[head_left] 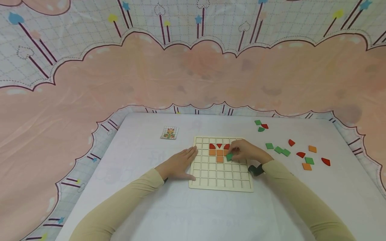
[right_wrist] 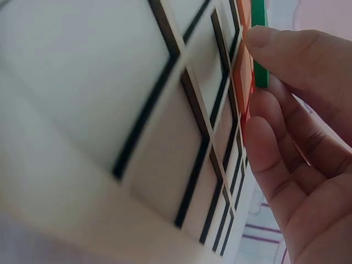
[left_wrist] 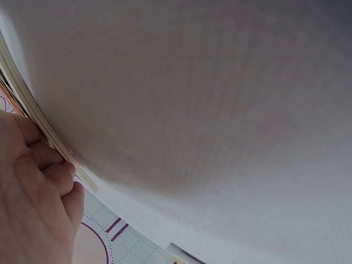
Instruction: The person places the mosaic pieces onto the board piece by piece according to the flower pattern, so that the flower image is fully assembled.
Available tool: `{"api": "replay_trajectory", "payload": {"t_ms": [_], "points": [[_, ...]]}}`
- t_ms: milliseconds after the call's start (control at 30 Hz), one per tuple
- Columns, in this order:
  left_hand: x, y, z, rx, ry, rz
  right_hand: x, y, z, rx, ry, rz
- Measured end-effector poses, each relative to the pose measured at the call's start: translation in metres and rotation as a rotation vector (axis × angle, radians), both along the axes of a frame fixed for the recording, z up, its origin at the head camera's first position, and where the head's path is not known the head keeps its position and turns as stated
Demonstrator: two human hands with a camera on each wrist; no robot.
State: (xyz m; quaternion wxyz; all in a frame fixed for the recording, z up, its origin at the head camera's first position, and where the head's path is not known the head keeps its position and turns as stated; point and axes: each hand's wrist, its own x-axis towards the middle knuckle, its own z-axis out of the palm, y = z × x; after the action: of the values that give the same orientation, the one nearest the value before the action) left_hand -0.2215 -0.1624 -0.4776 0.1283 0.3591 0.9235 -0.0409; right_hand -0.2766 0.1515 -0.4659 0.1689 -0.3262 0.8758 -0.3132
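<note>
The grid board (head_left: pixel 220 174) looks stiff and light, best steadied by its edges. The left hand (head_left: pixel 181 163) lies ungripping, fingers extended against the board's left edge, thumb spread. The right hand (head_left: pixel 246 150), arched over the board's upper right, pinches a green tile (head_left: pixel 229 157) there, probably light, rigid, smooth, suiting an edge hold.

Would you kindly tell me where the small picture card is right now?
In the head view, the picture card lies on the white table, left of centre, beyond the left hand and left of the grid board.
</note>
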Motion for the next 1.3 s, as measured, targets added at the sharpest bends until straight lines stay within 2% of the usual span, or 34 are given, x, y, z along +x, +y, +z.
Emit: {"api": "replay_trajectory", "payload": {"t_ms": [400,1033,1300], "points": [[0.000,0.000,0.000,0.008,0.003,-0.007,0.006,-0.011,0.001,0.040,0.046,0.021],[0.000,-0.001,0.000,0.020,-0.002,-0.004,0.009,-0.015,0.002,0.090,-0.010,-0.045],[0.000,0.000,0.002,0.022,-0.005,-0.001,0.009,-0.013,0.004,0.112,0.004,-0.046]]}}
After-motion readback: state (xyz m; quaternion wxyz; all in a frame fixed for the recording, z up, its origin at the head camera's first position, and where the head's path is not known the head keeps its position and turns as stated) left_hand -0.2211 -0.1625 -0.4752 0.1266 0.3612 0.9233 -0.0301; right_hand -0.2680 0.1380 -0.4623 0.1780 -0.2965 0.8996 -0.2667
